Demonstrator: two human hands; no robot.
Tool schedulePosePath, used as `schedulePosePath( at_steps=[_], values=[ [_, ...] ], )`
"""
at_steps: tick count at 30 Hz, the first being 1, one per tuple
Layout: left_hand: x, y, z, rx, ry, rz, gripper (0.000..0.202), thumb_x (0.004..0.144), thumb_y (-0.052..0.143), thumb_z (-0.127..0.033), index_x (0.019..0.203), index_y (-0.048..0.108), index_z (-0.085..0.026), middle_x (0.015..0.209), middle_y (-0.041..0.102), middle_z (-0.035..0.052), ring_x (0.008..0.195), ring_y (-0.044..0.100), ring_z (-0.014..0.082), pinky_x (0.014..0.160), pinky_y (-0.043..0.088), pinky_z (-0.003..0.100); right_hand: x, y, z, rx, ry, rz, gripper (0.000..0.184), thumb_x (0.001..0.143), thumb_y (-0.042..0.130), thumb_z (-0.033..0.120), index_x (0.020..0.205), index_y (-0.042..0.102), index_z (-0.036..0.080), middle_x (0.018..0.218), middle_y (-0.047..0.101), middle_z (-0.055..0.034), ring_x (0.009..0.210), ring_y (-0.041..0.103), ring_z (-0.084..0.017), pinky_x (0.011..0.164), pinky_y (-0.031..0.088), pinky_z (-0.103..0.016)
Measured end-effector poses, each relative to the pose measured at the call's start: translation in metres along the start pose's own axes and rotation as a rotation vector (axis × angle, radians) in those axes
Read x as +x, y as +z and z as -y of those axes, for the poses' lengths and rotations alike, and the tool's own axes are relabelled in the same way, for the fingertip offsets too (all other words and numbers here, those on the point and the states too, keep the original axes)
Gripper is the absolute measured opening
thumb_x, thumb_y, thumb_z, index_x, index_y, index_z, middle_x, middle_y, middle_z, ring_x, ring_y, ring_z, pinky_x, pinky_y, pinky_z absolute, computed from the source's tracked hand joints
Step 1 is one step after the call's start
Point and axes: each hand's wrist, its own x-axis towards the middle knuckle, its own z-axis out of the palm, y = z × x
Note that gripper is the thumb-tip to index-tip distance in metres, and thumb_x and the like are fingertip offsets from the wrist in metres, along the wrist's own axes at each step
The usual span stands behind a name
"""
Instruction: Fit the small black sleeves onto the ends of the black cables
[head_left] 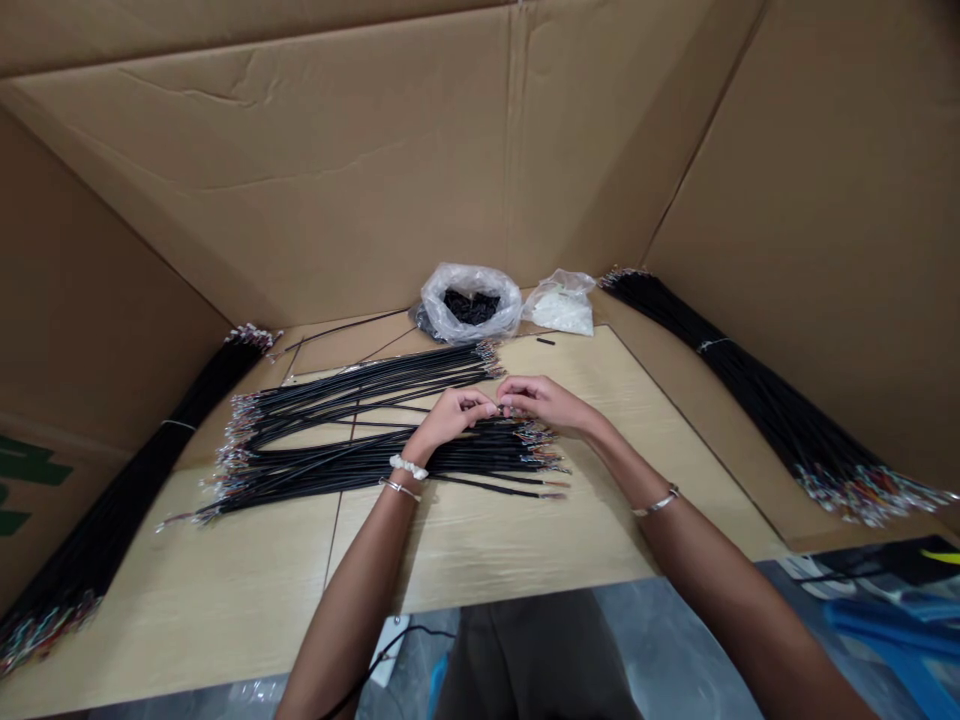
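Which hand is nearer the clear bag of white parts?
Right: the right hand sits in front of the clear bag of white parts; the left hand is farther, in front and to its left.

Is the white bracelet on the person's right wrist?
No, the white bracelet sits on the wrist of the left hand, while the right hand has a thin metal bangle at its wrist.
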Motion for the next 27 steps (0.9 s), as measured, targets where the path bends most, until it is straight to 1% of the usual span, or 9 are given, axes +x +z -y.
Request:
schedulePosePath(
  at_steps=[5, 9, 12, 16, 18, 21, 24, 27],
  values=[
    [-0.001, 0.001, -0.005, -0.015, 0.009, -0.012, 0.062, 0.069, 0.061, -0.062, 0.089, 0.067, -0.004, 0.073, 0.058, 0.0041, 0.059, 0.041, -0.0004, 0.056, 0.033, 0.011, 0.000, 0.001, -0.001, 0.107, 0.061, 0.006, 0.034, 0.086, 0.057, 0.046, 0.087, 0.059, 0.012, 0.075, 0.057, -0.0034, 0.070, 0.052, -0.013, 0.064, 0.039, -0.024],
    [-0.002, 0.004, -0.006, -0.036, 0.036, -0.091, 0.059, 0.070, 0.061, -0.061, 0.087, 0.067, -0.005, 0.073, 0.058, 0.0036, 0.059, 0.043, 0.0002, 0.055, 0.032, 0.011, 0.000, 0.004, -0.002, 0.170, 0.094, -0.053, 0.035, 0.084, 0.059, 0.047, 0.088, 0.058, 0.013, 0.074, 0.057, -0.0028, 0.068, 0.051, -0.012, 0.060, 0.038, -0.023],
    [-0.002, 0.005, -0.004, -0.024, 0.075, -0.161, 0.054, 0.074, 0.059, -0.058, 0.085, 0.067, -0.006, 0.077, 0.060, 0.0044, 0.065, 0.046, 0.0011, 0.060, 0.034, 0.011, 0.001, 0.006, -0.002, 0.198, 0.101, -0.097, 0.036, 0.083, 0.060, 0.049, 0.089, 0.058, 0.014, 0.074, 0.057, -0.0025, 0.068, 0.051, -0.011, 0.059, 0.038, -0.022],
    [-0.001, 0.006, -0.001, -0.008, 0.108, -0.199, 0.050, 0.077, 0.058, -0.055, 0.084, 0.067, -0.006, 0.080, 0.061, 0.0048, 0.071, 0.048, 0.0021, 0.067, 0.036, 0.012, 0.003, 0.009, -0.004, 0.227, 0.108, -0.136, 0.039, 0.080, 0.062, 0.052, 0.090, 0.057, 0.014, 0.073, 0.057, -0.0026, 0.064, 0.049, -0.010, 0.055, 0.036, -0.021],
    [-0.001, 0.007, -0.001, 0.001, 0.124, -0.234, 0.047, 0.078, 0.058, -0.053, 0.083, 0.066, -0.007, 0.078, 0.060, 0.0042, 0.071, 0.048, 0.0022, 0.067, 0.035, 0.012, 0.005, 0.012, -0.007, 0.258, 0.109, -0.172, 0.040, 0.079, 0.063, 0.053, 0.090, 0.055, 0.015, 0.072, 0.058, -0.0023, 0.059, 0.046, -0.009, 0.052, 0.033, -0.021],
    [-0.002, 0.009, -0.002, 0.050, 0.164, -0.341, 0.041, 0.080, 0.058, -0.048, 0.082, 0.067, -0.008, 0.078, 0.059, 0.0033, 0.070, 0.048, 0.0019, 0.068, 0.035, 0.013, 0.008, 0.019, -0.011, 0.329, 0.094, -0.236, 0.041, 0.077, 0.064, 0.053, 0.089, 0.052, 0.015, 0.070, 0.059, -0.0019, 0.054, 0.041, -0.007, 0.049, 0.031, -0.020],
    [-0.003, 0.009, -0.003, 0.109, 0.231, -0.434, 0.037, 0.083, 0.056, -0.044, 0.083, 0.068, -0.009, 0.082, 0.060, 0.0038, 0.073, 0.049, 0.0021, 0.073, 0.037, 0.013, 0.011, 0.027, -0.013, 0.388, 0.089, -0.303, 0.043, 0.075, 0.065, 0.053, 0.090, 0.051, 0.015, 0.069, 0.058, -0.0011, 0.052, 0.040, -0.007, 0.048, 0.031, -0.021],
    [-0.003, 0.007, -0.001, 0.130, 0.264, -0.434, 0.035, 0.084, 0.055, -0.043, 0.083, 0.068, -0.010, 0.082, 0.060, 0.0044, 0.075, 0.050, 0.0027, 0.075, 0.039, 0.014, 0.013, 0.034, -0.012, 0.403, 0.107, -0.379, 0.046, 0.073, 0.066, 0.055, 0.091, 0.051, 0.016, 0.070, 0.058, -0.0013, 0.055, 0.044, -0.008, 0.050, 0.035, -0.021]
  ],
)
